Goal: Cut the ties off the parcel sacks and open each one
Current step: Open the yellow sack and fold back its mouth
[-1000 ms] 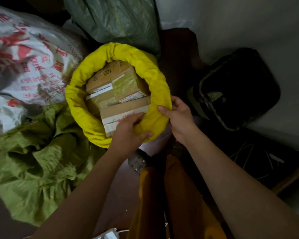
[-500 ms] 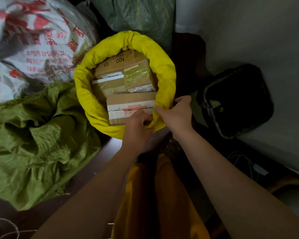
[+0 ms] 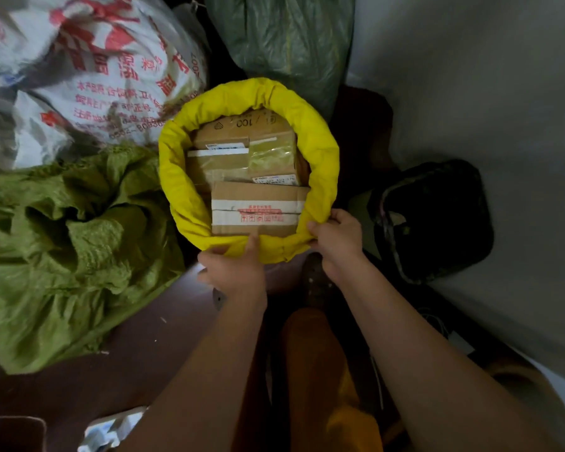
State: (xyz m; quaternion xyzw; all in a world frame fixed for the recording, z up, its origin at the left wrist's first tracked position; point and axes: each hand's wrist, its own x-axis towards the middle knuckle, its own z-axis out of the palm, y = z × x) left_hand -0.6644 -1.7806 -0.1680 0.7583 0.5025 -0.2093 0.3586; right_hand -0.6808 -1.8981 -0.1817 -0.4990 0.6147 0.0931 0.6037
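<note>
At the centre of the frame the yellow sack stands open, its mouth rolled down into a thick rim around taped cardboard boxes. The left hand grips the near rim, thumb over the top, fingers curled beneath. The right hand pinches the rim at lower right, fingers bent round the fabric. A crumpled green sack lies at left.
</note>
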